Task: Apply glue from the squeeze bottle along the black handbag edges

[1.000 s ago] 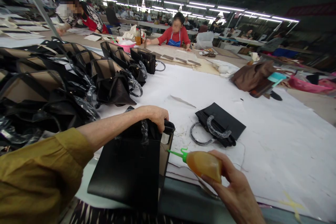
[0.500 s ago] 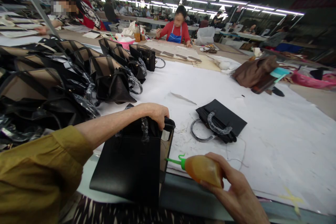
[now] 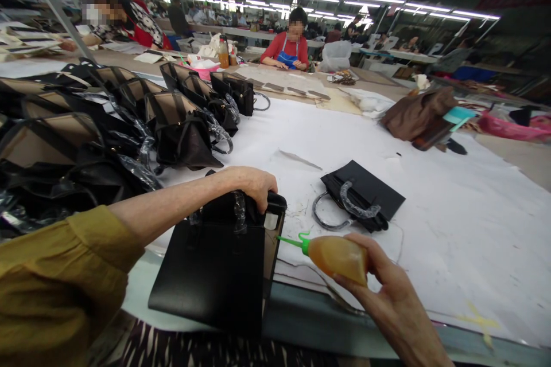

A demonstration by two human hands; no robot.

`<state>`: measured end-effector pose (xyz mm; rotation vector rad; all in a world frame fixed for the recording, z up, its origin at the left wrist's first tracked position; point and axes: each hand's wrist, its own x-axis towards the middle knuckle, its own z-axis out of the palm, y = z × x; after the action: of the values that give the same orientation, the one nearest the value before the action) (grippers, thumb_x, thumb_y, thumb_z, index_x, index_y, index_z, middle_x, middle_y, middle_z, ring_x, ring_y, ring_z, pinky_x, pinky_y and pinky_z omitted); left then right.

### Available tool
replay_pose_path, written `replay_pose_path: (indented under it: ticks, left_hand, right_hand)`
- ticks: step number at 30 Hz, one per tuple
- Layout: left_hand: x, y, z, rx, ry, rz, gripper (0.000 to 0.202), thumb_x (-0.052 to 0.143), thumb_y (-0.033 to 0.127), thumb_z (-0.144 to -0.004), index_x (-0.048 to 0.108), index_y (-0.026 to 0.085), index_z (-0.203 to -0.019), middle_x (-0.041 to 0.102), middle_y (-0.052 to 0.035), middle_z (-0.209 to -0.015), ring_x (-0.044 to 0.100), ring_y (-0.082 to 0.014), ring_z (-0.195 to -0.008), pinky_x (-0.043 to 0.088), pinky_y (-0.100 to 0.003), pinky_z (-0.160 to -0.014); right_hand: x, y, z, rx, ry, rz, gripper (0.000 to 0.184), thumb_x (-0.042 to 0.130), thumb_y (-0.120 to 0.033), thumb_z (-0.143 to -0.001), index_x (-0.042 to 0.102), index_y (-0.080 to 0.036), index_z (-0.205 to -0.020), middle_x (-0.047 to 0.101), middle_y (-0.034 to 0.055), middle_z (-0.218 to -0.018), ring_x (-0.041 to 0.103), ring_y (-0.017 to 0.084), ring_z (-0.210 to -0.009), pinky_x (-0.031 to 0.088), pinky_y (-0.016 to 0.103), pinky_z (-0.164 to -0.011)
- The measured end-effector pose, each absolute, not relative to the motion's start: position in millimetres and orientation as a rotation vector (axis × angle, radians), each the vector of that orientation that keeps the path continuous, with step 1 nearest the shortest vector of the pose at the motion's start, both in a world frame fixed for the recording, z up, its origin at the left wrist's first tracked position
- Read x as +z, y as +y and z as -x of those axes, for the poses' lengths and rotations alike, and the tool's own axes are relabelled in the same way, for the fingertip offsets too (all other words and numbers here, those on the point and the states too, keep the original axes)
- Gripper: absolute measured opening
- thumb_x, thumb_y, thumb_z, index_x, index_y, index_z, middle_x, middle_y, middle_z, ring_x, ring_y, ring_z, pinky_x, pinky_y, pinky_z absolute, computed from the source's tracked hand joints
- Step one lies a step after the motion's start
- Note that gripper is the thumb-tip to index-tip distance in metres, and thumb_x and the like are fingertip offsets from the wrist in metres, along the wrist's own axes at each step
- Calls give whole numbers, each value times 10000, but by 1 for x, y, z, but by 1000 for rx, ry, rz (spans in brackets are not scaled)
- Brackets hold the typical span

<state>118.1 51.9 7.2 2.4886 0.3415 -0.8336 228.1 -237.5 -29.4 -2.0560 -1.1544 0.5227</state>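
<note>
A black handbag (image 3: pixel 210 275) lies at the table's near edge, its beige inner side showing along the right. My left hand (image 3: pixel 257 183) is closed on the bag's top right corner, fingertips out of sight behind the black edge. Clear plastic wraps the bag's handle (image 3: pixel 240 212). In my right hand (image 3: pixel 383 275) is a glue bottle (image 3: pixel 338 257) of amber liquid, tilted sideways. Its thin green nozzle (image 3: pixel 290 241) points left, with the tip at the bag's beige side; whether it touches I cannot tell.
Many black bags (image 3: pixel 176 126) stand crowded on the left. A smaller black bag (image 3: pixel 364 192) lies to the right on white paper (image 3: pixel 451 229). Farther back are a brown bag (image 3: pixel 417 112) and a pink basket (image 3: pixel 512 126). Two people (image 3: pixel 290 49) work across the table.
My right hand has raised the bottle slightly, and its nozzle tip has moved up along the bag's beige side. My left hand stays on the corner. The person opposite has drawn their hands together.
</note>
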Motion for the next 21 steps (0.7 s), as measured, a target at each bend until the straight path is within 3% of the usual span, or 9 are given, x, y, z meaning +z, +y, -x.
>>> replay_pose_path:
  ticks: [9, 16, 21]
  left_hand:
    - [20, 39, -112, -720, 219, -2551, 203, 563, 234, -588, 642, 190, -770, 626, 16, -659, 530, -141, -586, 359, -217, -466]
    - [69, 28, -104, -641, 231, -2606, 191, 586, 256, -594, 627, 206, -774, 588, 42, -634, 509, -127, -563, 330, -214, -459]
    - [129, 11, -104, -566, 389, -2761, 139, 594, 139, -624, 618, 193, -751, 518, 58, -556, 451, -103, -519, 264, -213, -454]
  right_hand:
    - [-49, -258, -225, 764, -1158, 2065, 517, 681, -442, -738, 509, -254, -1188, 566, 34, -1167, 509, 276, -1048, 416, 324, -864]
    - [-22, -254, -218, 804, -774, 1819, 487, 679, -374, -688, 488, -232, -1113, 631, 7, -969, 586, 236, -857, 466, 271, -732]
    - [-9, -257, -231, 774, -623, 1672, 497, 692, -406, -685, 488, -230, -1103, 636, 21, -876, 595, 246, -767, 496, 279, -637]
